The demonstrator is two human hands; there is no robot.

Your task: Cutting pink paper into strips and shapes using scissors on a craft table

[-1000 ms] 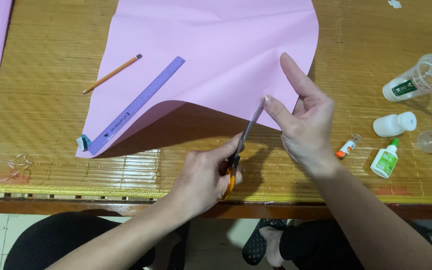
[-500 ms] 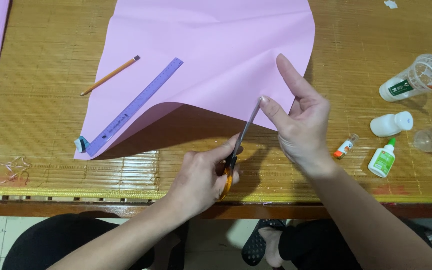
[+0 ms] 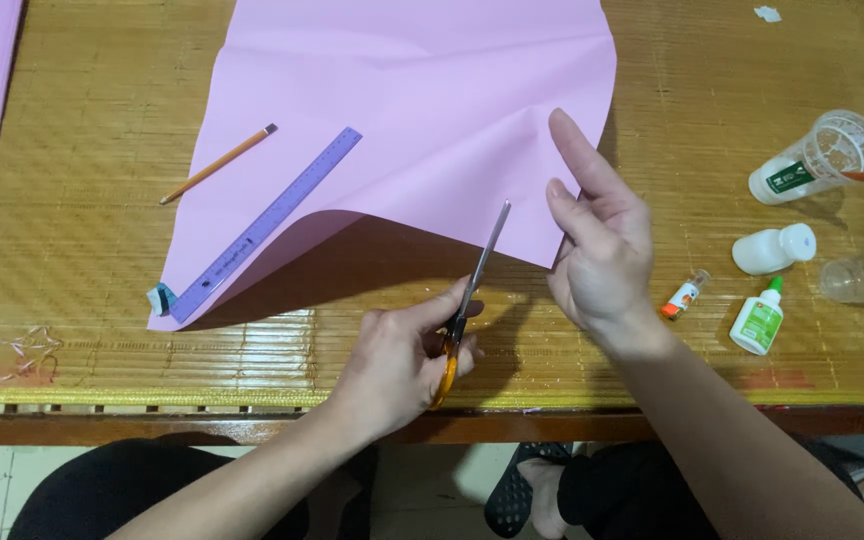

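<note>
Right, pink paper sheet is thin, light & floppy, lifted edge sags. Right hand pinches its near corner, fingers half spread; left hand grips orange-handled scissors, blades narrowly open just below that edge. Best held close to the cut.

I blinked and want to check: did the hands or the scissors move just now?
Hardly. The left hand keeps gripping the orange-handled scissors, blades at the lifted edge of the pink paper. The right hand still holds that edge up, shifted slightly. Ruler, pencil and glue bottles stayed put.
</note>
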